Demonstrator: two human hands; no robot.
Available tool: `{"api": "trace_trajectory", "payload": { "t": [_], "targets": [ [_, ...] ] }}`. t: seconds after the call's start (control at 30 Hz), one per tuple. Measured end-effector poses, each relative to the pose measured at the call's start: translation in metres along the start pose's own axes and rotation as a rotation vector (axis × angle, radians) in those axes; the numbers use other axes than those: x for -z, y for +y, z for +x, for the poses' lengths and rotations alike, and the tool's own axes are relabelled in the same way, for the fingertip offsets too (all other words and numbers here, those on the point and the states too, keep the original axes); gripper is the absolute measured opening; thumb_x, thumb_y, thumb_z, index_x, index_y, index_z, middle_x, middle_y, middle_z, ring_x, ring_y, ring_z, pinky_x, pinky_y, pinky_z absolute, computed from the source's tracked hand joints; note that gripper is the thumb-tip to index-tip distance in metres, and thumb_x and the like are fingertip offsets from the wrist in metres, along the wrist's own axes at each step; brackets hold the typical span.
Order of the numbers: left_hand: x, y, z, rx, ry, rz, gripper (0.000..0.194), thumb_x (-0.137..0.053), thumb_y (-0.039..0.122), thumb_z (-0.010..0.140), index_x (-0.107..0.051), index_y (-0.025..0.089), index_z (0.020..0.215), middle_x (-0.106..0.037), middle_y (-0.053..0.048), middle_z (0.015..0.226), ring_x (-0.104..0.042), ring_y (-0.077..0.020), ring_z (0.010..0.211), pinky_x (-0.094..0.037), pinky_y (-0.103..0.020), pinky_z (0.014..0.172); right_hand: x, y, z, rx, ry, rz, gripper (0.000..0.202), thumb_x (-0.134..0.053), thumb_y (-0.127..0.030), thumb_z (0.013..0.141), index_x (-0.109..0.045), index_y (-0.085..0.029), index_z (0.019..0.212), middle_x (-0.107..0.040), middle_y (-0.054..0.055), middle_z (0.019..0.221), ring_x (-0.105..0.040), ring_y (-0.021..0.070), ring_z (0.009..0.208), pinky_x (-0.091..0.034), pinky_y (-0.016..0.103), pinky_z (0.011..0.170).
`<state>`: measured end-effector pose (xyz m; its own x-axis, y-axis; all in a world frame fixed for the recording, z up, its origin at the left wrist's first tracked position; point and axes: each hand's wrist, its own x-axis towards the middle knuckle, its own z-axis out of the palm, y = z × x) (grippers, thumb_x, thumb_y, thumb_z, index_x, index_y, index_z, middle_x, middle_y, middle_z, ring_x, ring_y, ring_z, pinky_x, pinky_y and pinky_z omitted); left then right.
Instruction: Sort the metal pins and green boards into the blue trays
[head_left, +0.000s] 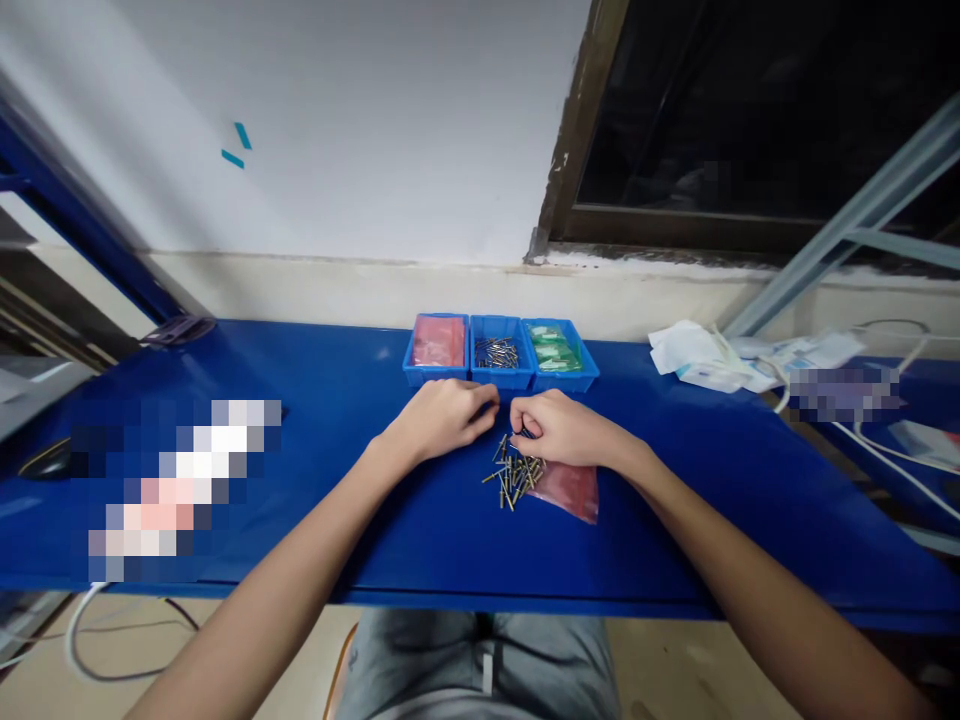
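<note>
Several metal rivets (511, 478) lie in a loose pile on the blue table, partly over a pink plastic bag (566, 490). My right hand (559, 428) is closed above the pile's upper edge, with small metal pieces showing at its fingertips. To the left, my left hand (450, 417) is closed with its fingers curled; what it holds, if anything, is hidden. Behind both hands stand three blue bins: the left bin (413, 378) has pink bags, the middle bin (501, 380) has metal rivets, and the right bin (566, 382) has green bags.
The blue table (420, 550) runs up to the wall. White papers or wrappers (697, 358) and cables lie at the right. A dark mouse-like object (46, 458) and a blurred-out item (184, 490) are at the left. Metal frames rise on both sides.
</note>
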<state>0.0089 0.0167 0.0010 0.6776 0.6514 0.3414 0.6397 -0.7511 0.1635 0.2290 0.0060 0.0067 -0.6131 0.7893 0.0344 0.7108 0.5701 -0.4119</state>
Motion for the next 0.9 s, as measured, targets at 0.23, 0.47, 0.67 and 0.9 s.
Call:
{"api": "trace_trajectory", "payload": {
  "t": [0.23, 0.47, 0.67, 0.9],
  "targets": [
    [-0.009, 0.002, -0.001, -0.02, -0.014, -0.036, 0.018, -0.047, 0.024, 0.097, -0.064, 0.018, 0.098, -0.069, -0.005, 0.082, -0.064, -0.0174, 0.071, -0.044, -0.028, 0.064, -0.003, -0.01, -0.002, -0.02, 0.047, 0.005, 0.01, -0.06, -0.012, 0.075, -0.063, -0.021, 0.071, -0.061, -0.001, 0.061, -0.053, 0.0135, 0.059, -0.031, 0.026, 0.056],
    [-0.008, 0.005, 0.0, 0.025, 0.064, -0.17, 0.021, -0.05, 0.03, 0.097, -0.067, 0.018, 0.098, -0.068, -0.002, 0.078, -0.061, -0.0149, 0.067, -0.043, -0.026, 0.064, 0.008, -0.004, 0.003, -0.085, 0.109, 0.469, 0.009, -0.053, -0.011, 0.077, -0.058, -0.018, 0.075, -0.058, -0.003, 0.06, -0.053, 0.0105, 0.055, -0.038, 0.023, 0.056],
    [-0.008, 0.01, 0.002, 0.015, 0.064, -0.269, 0.029, -0.051, 0.038, 0.099, -0.067, 0.016, 0.09, -0.066, -0.001, 0.073, -0.058, -0.0129, 0.063, -0.041, -0.025, 0.062, -0.002, -0.007, 0.013, -0.051, 0.292, 0.7, 0.009, -0.049, -0.012, 0.078, -0.053, -0.02, 0.082, -0.058, -0.002, 0.065, -0.056, 0.012, 0.058, -0.045, 0.025, 0.058],
    [-0.009, -0.001, 0.002, 0.011, 0.123, -0.284, 0.023, -0.051, 0.029, 0.1, -0.068, 0.015, 0.092, -0.069, -0.004, 0.085, -0.062, -0.0147, 0.074, -0.045, -0.026, 0.07, -0.005, -0.003, 0.012, 0.072, 0.441, 0.333, 0.007, -0.055, -0.018, 0.087, -0.058, -0.019, 0.081, -0.06, -0.002, 0.07, -0.055, 0.0114, 0.063, -0.042, 0.025, 0.062]
  ]
}}
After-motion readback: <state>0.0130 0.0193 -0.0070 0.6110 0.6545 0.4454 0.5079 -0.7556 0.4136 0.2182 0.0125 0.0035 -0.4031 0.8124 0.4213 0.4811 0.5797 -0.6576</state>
